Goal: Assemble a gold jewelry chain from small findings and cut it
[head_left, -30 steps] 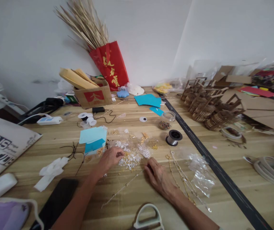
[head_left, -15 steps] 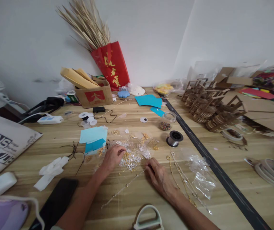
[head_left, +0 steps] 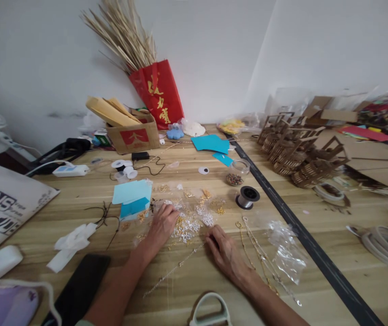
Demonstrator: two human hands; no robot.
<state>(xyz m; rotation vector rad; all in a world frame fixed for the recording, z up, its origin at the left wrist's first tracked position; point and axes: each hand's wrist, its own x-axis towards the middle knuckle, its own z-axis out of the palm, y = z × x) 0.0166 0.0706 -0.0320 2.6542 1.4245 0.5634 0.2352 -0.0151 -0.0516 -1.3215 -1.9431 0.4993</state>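
My left hand (head_left: 164, 222) is at the left edge of a pile of small silver and gold charms (head_left: 187, 228). Its fingers curl downward and close together, and whatever lies under the fingertips is hidden. To the right of the pile, my right hand (head_left: 222, 246) rests on the table with bent fingers, pinching one end of a thin silver chain (head_left: 178, 267). From there the chain runs down and to the left over the wood. Right of that hand lie several gold and silver chains (head_left: 261, 253). Small clear bags of gold findings (head_left: 206, 194) surround the pile.
A wire spool (head_left: 247, 197), a jar of beads (head_left: 235, 179) and blue cards (head_left: 132, 197) stand beyond the hands. Crumpled plastic bags (head_left: 285, 249) lie to the right. Near the front edge are a pale green handle (head_left: 210, 299) and a black phone (head_left: 78, 285).
My left hand has shifted slightly left, its fingers curling down more at the edge of the charms. My right hand and the silver chain are nearly still.
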